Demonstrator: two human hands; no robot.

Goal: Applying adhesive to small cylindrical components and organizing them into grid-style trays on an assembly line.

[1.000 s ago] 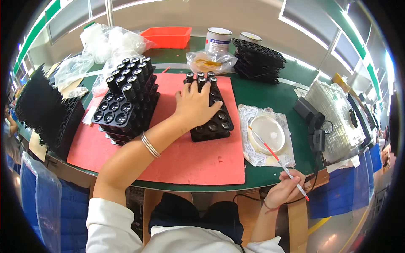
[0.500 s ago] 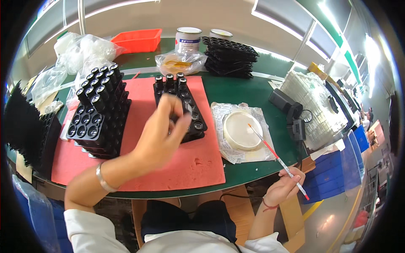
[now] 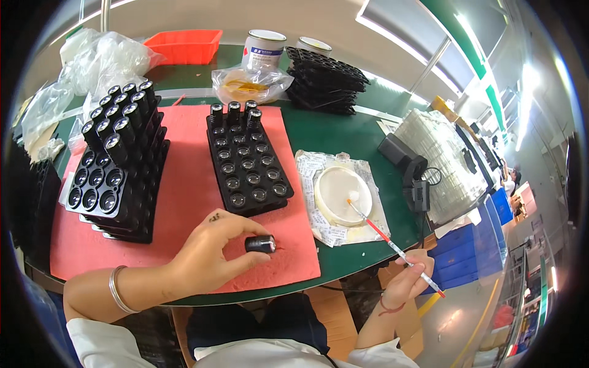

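Between thumb and fingers, my left hand (image 3: 208, 253) grips a short black cylinder (image 3: 260, 244) with a shiny end, tilted sideways above the pink mat (image 3: 184, 202). My right hand (image 3: 410, 276) holds a thin paintbrush (image 3: 396, 246) with a red and white handle. Its orange tip is at the white substance in a round white dish (image 3: 318, 195), which rests on a paper-covered pad. Beyond my left hand lies a black tray (image 3: 216, 161) of clear lenses, with several black cylinders (image 3: 234, 113) upright at its far end.
Stacked black trays (image 3: 138, 202) bearing cylinders stand at the left. Behind are a red bin (image 3: 184, 48), plastic bags (image 3: 119, 61), a paint can (image 3: 262, 52) and more stacked black trays (image 3: 325, 83). To the right sit a black device (image 3: 405, 153) and clear plastic trays (image 3: 445, 162).
My left hand has come back from the lens tray toward me, and the cylinder in it now shows plainly. The brush tip has shifted slightly down and left within the dish.
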